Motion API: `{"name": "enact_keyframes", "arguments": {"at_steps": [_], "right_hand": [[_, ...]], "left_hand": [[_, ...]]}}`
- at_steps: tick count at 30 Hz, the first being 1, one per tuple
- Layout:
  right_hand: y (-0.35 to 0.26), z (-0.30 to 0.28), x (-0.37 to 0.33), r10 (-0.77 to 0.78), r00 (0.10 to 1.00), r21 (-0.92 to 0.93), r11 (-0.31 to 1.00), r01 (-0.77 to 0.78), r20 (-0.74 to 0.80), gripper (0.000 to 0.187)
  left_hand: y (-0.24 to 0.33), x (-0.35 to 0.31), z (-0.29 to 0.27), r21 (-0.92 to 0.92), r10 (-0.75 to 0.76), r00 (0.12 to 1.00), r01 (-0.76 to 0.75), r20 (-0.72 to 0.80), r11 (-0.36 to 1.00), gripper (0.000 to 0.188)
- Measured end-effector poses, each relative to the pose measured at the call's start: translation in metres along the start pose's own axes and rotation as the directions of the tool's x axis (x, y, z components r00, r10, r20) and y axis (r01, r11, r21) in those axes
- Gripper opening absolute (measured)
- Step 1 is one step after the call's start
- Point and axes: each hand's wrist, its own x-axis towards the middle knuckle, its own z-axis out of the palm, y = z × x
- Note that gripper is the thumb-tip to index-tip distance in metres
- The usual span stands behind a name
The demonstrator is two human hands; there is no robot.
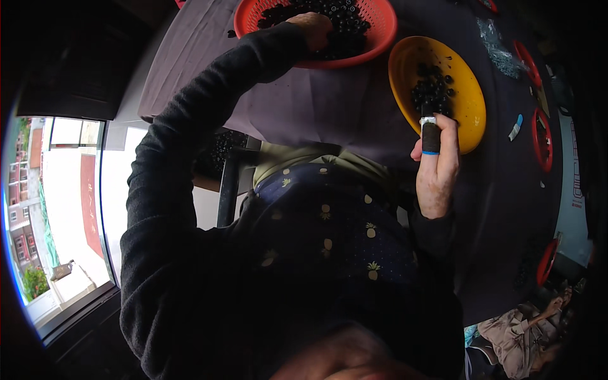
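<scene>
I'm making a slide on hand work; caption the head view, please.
Left hand in a red basket of small black round pieces, right hand at a yellow bowl holding more.

Cloth-covered table [304,104] carries a red basket [345,62] toward the top of the view, a yellow bowl [470,111] just right of it, then a clear bag [498,50], red dishes [550,149] spaced down the right side, and a small blue-and-white piece [516,128] between bowl and dishes.
</scene>
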Motion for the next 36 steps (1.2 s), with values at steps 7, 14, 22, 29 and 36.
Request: {"name": "enact_keyframes", "arguments": {"at_steps": [7, 14, 22, 29, 36], "right_hand": [[0.003, 0.004, -0.001, -0.033, 0.999, -0.035, 0.999, 0.034, 0.027, 0.018], [0.003, 0.006, -0.002, 0.042, 0.999, -0.020, 0.999, -0.042, -0.029, 0.017], [0.004, 0.013, 0.008, -0.009, 1.000, 0.021, 1.000, 0.010, -0.028, 0.016], [-0.002, 0.028, 0.012, -0.095, 0.995, 0.056, 0.994, 0.094, 0.021, 0.019], [-0.018, 0.032, 0.020, -0.090, 0.995, 0.122, 0.989, 0.085, 0.038, 0.016]], "left_hand": [[0.000, 0.006, 0.003, 0.041, 0.070, 0.997, -0.070, 0.017, 0.997, 0.025], [0.016, -0.010, -0.028, -0.335, 0.015, 1.000, -0.012, 0.005, 0.942, 0.025], [0.039, -0.066, -0.062, -0.944, -0.083, 0.957, -0.255, -0.277, 0.211, 0.020], [0.023, -0.092, -0.040, -0.956, -0.149, 0.944, -0.292, -0.295, 0.044, 0.025], [0.042, -0.114, -0.024, -0.876, -0.045, 0.922, -0.379, -0.384, -0.300, 0.023]]}}
